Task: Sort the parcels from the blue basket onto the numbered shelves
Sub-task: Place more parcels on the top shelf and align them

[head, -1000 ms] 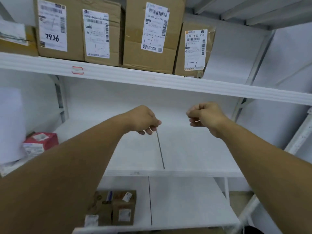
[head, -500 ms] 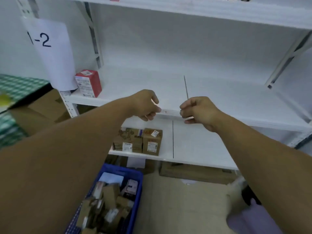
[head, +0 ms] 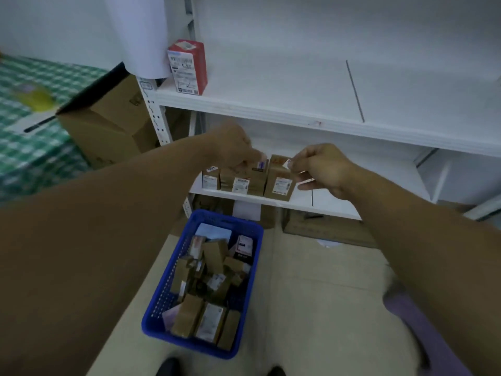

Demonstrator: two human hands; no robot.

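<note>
Fingers of the left hand and right hand curl inward, empty, above the blue basket of parcels.

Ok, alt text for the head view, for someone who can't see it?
Left hand and right hand, fingers curled, reach toward brown parcels on the lower shelf; contact is unclear. A blue basket full of parcels sits on the floor below, and a red box stands on the upper shelf.
</note>
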